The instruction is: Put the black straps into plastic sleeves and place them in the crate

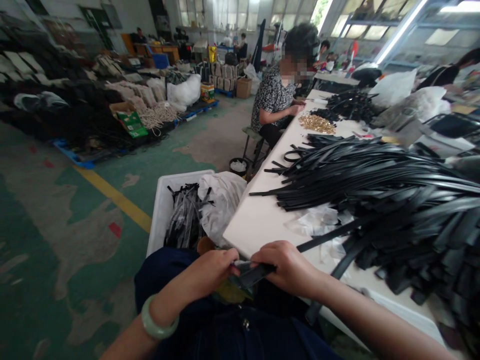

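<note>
Hands meet low over the lap, just off the near corner of the white table. Left hand comes in from the left, forearm angled up, a pale green bangle on the wrist; its fingers are curled and pinching one end of a black strap. Right hand reaches across from the right, knuckles up, fingers pressed down on the same strap — it lies between the two hands, its far end running up onto the table. Table edge sits touching-close behind the hands. A white bin stands left of it, open floor beyond. Strap pile crowds the tabletop to the right.
</note>
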Demonstrator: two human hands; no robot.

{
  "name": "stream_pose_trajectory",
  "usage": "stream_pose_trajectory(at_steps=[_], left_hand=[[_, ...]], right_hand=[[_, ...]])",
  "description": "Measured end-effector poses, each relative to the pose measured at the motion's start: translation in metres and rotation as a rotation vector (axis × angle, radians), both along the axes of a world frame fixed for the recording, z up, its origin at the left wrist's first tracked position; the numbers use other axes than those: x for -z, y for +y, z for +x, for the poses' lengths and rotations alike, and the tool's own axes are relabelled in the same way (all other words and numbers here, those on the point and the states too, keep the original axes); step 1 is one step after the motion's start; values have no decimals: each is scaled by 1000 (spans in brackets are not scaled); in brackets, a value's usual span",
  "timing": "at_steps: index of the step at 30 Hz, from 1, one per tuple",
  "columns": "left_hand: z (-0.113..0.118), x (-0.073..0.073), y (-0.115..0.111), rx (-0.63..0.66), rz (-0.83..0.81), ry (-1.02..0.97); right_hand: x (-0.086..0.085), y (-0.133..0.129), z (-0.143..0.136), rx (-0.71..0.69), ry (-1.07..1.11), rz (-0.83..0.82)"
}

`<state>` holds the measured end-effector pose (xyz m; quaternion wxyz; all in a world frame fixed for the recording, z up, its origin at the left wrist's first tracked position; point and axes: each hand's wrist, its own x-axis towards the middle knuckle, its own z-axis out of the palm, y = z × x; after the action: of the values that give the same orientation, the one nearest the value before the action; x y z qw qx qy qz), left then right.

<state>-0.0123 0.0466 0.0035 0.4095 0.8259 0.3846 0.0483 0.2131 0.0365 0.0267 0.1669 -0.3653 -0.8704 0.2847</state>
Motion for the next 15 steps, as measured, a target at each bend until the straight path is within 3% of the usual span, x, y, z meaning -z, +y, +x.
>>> stream_pose_trajectory(at_steps=[4, 8, 12, 15], left_hand=[[2, -11, 4, 21, -133, -167], [-18, -16, 5, 27, -153, -278], [-51, -10, 7, -170, -134, -115], [-67, -5, 6, -220, -143, 12]], right_hand=[[1, -7, -18, -7, -5, -21], [3, 3, -22, -6, 8, -91], [-8, 24, -18, 96, 32, -137], [-17, 37, -24, 59, 24, -134]])
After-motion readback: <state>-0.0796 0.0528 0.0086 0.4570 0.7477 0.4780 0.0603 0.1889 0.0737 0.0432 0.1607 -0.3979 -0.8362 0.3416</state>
